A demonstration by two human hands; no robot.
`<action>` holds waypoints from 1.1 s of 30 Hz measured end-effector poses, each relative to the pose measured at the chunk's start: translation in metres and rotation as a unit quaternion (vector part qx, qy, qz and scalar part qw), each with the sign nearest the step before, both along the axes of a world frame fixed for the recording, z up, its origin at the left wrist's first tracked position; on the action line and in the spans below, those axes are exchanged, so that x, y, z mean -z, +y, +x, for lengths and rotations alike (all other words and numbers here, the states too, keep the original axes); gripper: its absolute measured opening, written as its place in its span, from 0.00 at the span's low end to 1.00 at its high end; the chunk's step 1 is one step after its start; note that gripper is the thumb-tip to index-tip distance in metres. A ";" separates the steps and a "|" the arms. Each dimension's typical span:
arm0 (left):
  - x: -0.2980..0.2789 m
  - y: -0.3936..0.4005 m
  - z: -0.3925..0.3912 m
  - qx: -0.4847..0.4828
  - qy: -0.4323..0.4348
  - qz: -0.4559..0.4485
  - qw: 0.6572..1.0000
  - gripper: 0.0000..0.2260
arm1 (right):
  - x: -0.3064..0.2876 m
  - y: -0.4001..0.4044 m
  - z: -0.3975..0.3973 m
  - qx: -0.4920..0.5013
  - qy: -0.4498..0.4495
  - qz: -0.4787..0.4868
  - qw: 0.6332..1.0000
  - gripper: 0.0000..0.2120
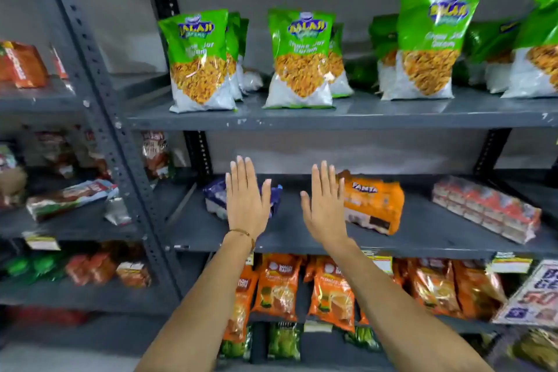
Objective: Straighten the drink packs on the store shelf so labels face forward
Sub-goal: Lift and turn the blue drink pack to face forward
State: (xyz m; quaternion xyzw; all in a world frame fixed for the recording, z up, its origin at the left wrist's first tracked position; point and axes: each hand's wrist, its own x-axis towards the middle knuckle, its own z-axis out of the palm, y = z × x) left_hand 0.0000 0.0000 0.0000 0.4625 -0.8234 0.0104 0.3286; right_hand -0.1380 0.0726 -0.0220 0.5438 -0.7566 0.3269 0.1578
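Head view: both hands raised flat in front of the middle shelf [302, 238], fingers straight and together, holding nothing. Left hand [247, 199] covers part of a blue drink pack [216, 198] lying on the shelf's left side; contact unclear. Right hand [326, 205] sits just left of an orange Fanta pack [376, 202], which lies tilted, label angled up and toward the left. A red-and-white pack [486, 208] lies skewed far right on the same shelf. Thin bracelet [241, 232] on left wrist. Green snack bags [302, 57] stand upright on the shelf above; orange pouches [332, 293] hang below.
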 end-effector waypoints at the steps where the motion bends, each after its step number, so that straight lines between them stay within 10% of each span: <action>1: 0.011 -0.011 0.005 -0.018 0.001 0.025 1.000 0.34 | 0.011 -0.010 0.003 -0.003 -0.031 0.034 0.999 0.32; 7: 0.056 -0.100 0.024 -0.071 0.019 0.143 0.987 0.31 | 0.066 -0.084 0.007 -0.011 -0.257 0.140 0.956 0.32; 14: 0.057 -0.225 0.027 -0.086 0.101 0.343 0.930 0.32 | 0.073 -0.188 0.011 0.004 -0.648 0.191 0.737 0.41; 19: 0.056 -0.277 0.016 -0.061 0.053 0.473 0.877 0.33 | 0.094 -0.232 -0.003 0.032 -0.769 0.158 0.619 0.50; 24: 0.067 -0.304 0.006 -0.055 0.003 0.509 0.859 0.37 | 0.064 -0.225 0.004 0.059 -0.757 0.195 0.622 0.19; 33: 0.082 -0.311 0.022 -0.041 0.143 0.489 0.860 0.36 | 0.049 -0.227 0.020 0.096 -0.699 0.123 0.698 0.15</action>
